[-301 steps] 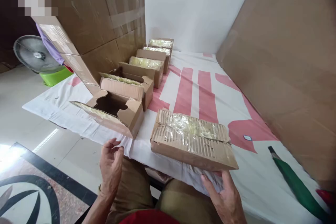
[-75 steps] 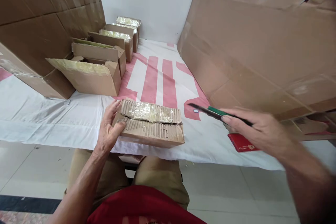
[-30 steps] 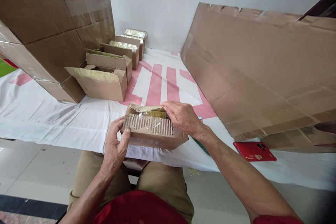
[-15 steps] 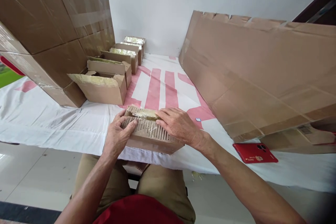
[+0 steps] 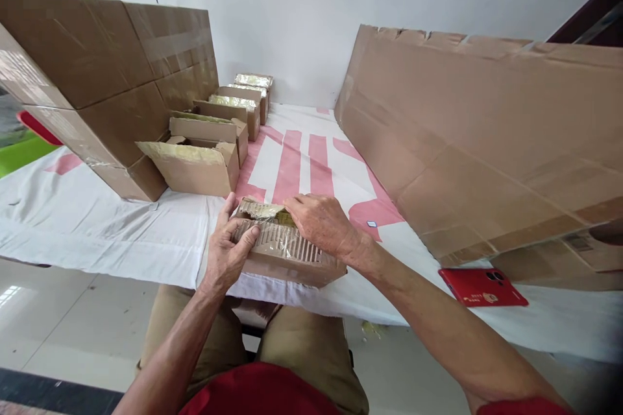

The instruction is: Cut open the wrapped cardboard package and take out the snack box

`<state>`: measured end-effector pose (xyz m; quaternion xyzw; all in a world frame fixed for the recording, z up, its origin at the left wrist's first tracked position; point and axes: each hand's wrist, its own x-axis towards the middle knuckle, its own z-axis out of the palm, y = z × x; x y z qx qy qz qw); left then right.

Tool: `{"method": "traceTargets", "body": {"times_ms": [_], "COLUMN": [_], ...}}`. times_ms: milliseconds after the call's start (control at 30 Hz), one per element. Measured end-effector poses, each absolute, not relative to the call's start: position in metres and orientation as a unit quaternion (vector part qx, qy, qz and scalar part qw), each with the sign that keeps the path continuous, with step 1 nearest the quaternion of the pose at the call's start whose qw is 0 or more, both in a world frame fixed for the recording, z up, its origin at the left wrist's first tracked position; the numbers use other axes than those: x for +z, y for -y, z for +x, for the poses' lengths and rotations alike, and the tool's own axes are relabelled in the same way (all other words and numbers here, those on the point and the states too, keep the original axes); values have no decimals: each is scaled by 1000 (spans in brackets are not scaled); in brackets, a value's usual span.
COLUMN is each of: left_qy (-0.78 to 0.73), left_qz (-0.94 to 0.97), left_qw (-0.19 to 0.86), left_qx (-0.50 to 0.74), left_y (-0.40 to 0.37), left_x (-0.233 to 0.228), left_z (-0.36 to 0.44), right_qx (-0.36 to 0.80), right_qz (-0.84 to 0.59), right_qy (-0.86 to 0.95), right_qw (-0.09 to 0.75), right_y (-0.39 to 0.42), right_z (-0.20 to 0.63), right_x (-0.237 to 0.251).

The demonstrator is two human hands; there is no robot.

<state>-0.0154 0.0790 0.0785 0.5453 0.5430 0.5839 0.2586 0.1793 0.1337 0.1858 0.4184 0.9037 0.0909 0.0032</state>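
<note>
The small cardboard box sits at the near edge of the counter, right in front of the seated person, and both hands are on it. The left hand is curled round its left end, thumb on top and fingers down the side, bracing it. The right hand lies across the top with the fingers bent down into the seam between the two taped flaps; how firmly it grips there I cannot tell.

This looks like the opening step: the seam has parted and the far flap is lifting a little at its left end. Next, I'd judge, the right-hand fingers need to get under a flap edge and peel it back while the left hand keeps the box from sliding off the edge.

The box lies flat, top up, its long axis running left to right across the person, the right end angled slightly nearer. Other open boxes stand in a row behind, and a red phone lies well off to the right.
</note>
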Motion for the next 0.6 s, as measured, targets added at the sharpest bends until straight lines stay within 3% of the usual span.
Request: {"method": "traceTargets", "body": {"times_ms": [167,400,600], "left_qy": [-529,-527,-528], "left_qz": [555,560,563], "left_qw": [261,282,261], "left_qx": [587,574,579], "left_y": [-81,-81,-83], "left_x": [79,83,76], "left_z": [-17,-21,-18], "right_qx": [98,128,78], "right_qz": [429,275,279], "right_qy": [-898,-953,-956], "right_qw": [1,-25,44], "right_y": [-131,-138,-146], "right_z": [178,191,170], "right_x": [183,189,194]}}
